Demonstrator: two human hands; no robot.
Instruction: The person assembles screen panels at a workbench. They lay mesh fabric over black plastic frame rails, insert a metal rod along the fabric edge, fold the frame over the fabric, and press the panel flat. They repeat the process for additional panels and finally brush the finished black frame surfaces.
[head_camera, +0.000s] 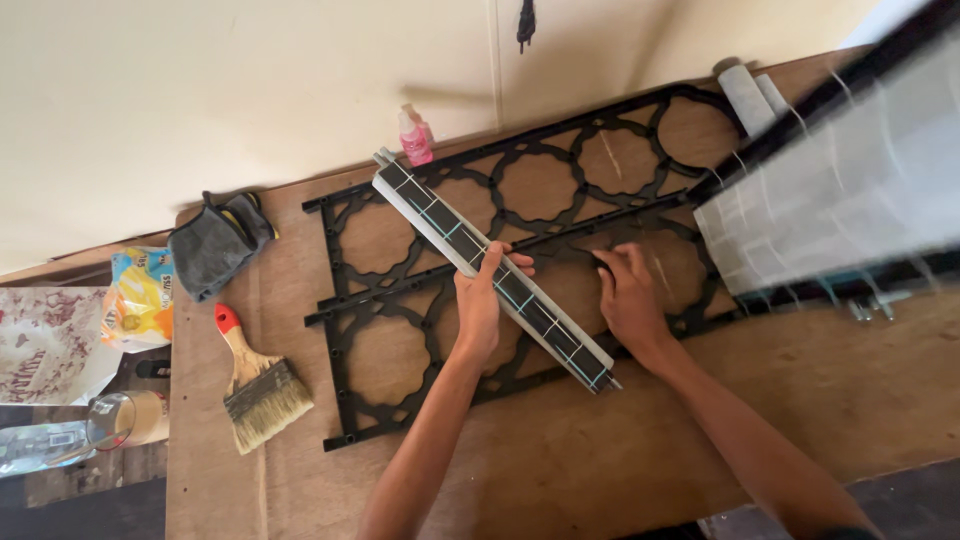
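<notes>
I look down at a brown wooden worktop (560, 470), and my two bare arms come up from six o'clock. My left hand (480, 300) is nearest the long grey strip (495, 272). Its fingers (510, 262) are curled over the top edge of the strip near its middle, so they are closed on it. The strip is long and thin with dark squares and light blue lines on it. Its long way runs from ten o'clock down to four o'clock, and it lies on top of the black frame (420, 290). My right hand (630, 295) is just beside the strip, at three o'clock from my left hand. Its fingers are pressed down on the frame with nothing clearly inside them; I cannot tell how far they are bent. At nine o'clock lie a paint brush (255, 385) with a red tip and a grey cloth (215, 245). Far off at twelve o'clock stands a small pink bottle (414, 137) by the wall. At two o'clock a big blurry panel (850, 180) hangs over the frame.
</notes>
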